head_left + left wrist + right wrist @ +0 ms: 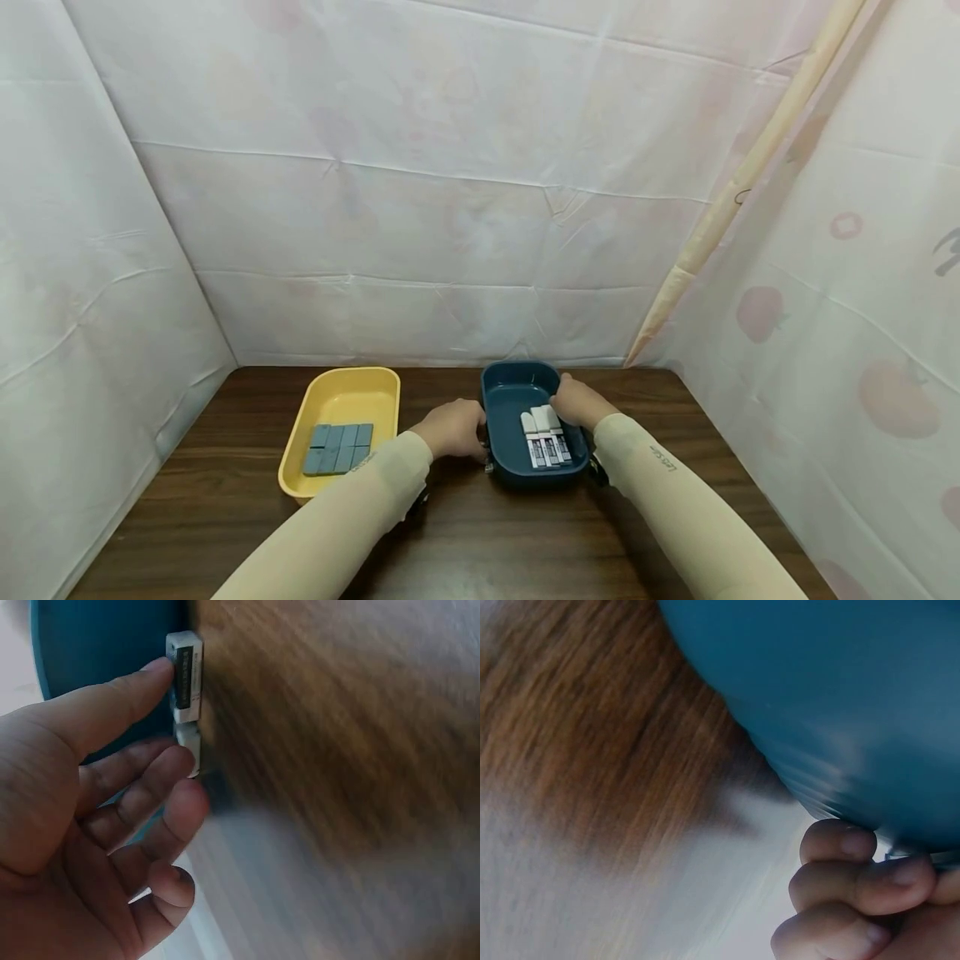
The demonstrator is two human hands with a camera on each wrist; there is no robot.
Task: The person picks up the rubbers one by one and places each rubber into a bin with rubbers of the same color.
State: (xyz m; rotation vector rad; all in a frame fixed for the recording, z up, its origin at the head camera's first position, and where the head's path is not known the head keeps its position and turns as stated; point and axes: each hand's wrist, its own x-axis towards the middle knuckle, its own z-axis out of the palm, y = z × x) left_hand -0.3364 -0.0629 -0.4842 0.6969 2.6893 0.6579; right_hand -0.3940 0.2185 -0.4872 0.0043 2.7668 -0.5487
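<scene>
In the left wrist view, a white eraser (186, 679) with a dark printed label is at the thumb and fingertips of my left hand (452, 427). The thumb lies against its labelled sleeve, while fingertips overlap its plain lower end. This hand is beside the left wall of the dark blue tray (498, 417). Several white erasers (546, 450) lie side by side in the tray's near right part. My right hand (577, 402) is at the right rim, next to their white ends. Its fingers (829, 889) are curled in the right wrist view; what lies inside them is hidden.
To the left, a yellow tray (352, 407) holds several grey-blue blocks (337, 448) in rows. Both trays stand on a dark wooden table (487, 542). Pale fabric (420, 208) encloses the back and sides, and a covered pole (720, 221) slants at the back right.
</scene>
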